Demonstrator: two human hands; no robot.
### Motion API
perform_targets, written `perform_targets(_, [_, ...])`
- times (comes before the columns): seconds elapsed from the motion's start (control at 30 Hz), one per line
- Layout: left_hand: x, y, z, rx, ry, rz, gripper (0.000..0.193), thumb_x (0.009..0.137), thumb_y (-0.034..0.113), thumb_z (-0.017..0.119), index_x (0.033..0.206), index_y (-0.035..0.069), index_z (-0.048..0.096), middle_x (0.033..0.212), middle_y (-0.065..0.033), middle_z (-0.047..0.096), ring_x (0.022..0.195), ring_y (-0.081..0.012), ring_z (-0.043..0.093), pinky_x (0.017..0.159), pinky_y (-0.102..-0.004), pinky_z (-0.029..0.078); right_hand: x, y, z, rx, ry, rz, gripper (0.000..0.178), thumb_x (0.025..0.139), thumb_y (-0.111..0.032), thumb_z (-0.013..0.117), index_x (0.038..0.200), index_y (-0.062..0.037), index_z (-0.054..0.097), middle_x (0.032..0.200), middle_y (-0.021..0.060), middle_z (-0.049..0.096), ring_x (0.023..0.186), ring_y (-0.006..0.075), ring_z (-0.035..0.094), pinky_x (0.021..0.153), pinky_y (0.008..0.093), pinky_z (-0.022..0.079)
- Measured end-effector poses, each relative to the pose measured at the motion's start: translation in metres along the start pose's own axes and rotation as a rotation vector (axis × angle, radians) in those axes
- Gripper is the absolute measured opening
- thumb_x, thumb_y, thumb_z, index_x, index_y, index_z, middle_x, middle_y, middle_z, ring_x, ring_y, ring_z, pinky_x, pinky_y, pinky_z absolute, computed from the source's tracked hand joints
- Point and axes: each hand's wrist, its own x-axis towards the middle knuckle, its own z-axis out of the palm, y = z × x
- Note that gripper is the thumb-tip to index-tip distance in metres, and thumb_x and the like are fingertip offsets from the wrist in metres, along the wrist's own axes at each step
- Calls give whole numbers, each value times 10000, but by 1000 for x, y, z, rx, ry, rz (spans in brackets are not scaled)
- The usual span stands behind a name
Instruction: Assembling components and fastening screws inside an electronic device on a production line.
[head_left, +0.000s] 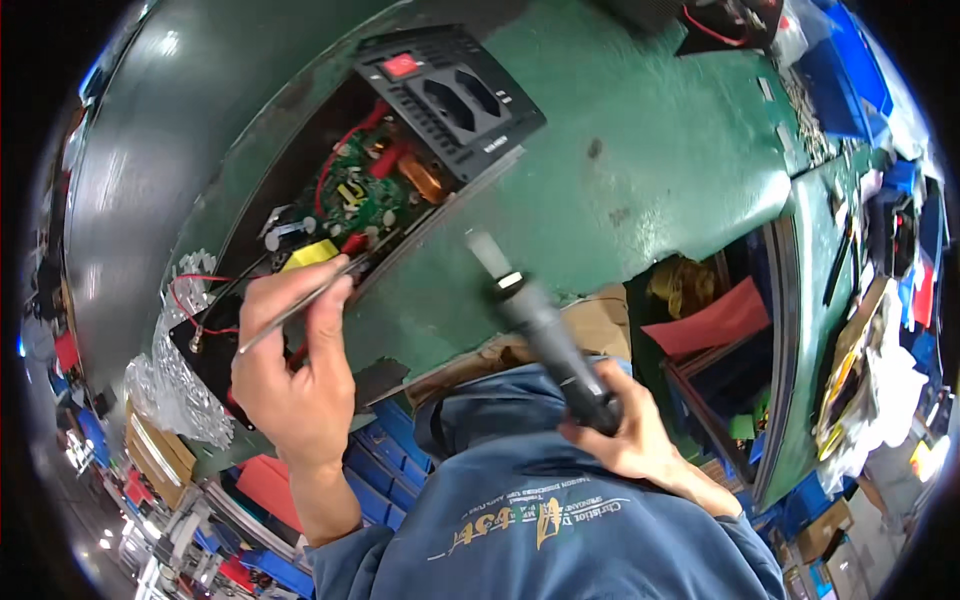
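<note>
My left hand (300, 370) is closed, thumb and fingertips pinching slim metal tweezers (300, 308) whose far end reaches over an open power inverter (455, 100). The inverter has a black end panel with a red switch and two sockets. Inside its case lies a green circuit board (360, 190) with a copper coil, a yellow block and red wires. My right hand (635, 425) grips the rear of a black cylindrical electric screwdriver (555, 345), slanted up and left. Its pale front end is blurred and apart from the inverter, above the bench.
The green bench (640, 160) is worn, with an open recess holding a red sheet (710, 320) at right. Clear plastic wrap (180, 390) and a black end plate (205, 350) with wires lie left. Blue bins (850, 80) stand far right, near scattered small metal parts.
</note>
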Motion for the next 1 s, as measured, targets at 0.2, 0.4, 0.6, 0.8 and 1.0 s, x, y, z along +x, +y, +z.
perform_targets(0.2, [-1,0,1,21,-38,19,150,926,-45,694,1065,-18,644,974,-128,716,822,-204,700,729,-293,586,5,6,26,-94,-5,-222,619,830,-112,800,1363,-10,503,883,130,664,782,183,647,743,335,529])
perform_targets(0.4, [-2,-2,0,-10,-34,29,181,922,-31,709,1086,-6,638,981,-122,715,810,-199,698,715,-293,588,8,-6,21,-117,-61,-149,659,820,-108,802,1394,-11,494,881,120,662,769,186,645,741,334,530])
perform_targets(0.6, [3,3,-4,41,-40,-12,185,896,-19,744,1058,17,664,966,-119,715,788,-202,706,658,-289,563,12,-22,13,-53,-133,-87,474,970,-199,618,1381,4,497,920,92,653,871,159,615,822,343,506])
perform_targets(0.8, [2,4,-5,26,-76,4,255,833,-62,774,1041,-1,638,930,-132,715,787,-294,709,675,-347,565,5,-4,15,-29,-186,-26,810,1051,-646,182,1339,39,504,915,74,644,827,146,583,774,316,466])
perform_targets(1.0, [7,6,-7,45,-93,5,224,845,-53,769,1024,-3,645,932,-133,720,787,-293,712,689,-347,570,5,-3,13,33,-153,-155,543,1112,-412,309,1426,2,468,934,174,663,818,273,654,772,381,494])
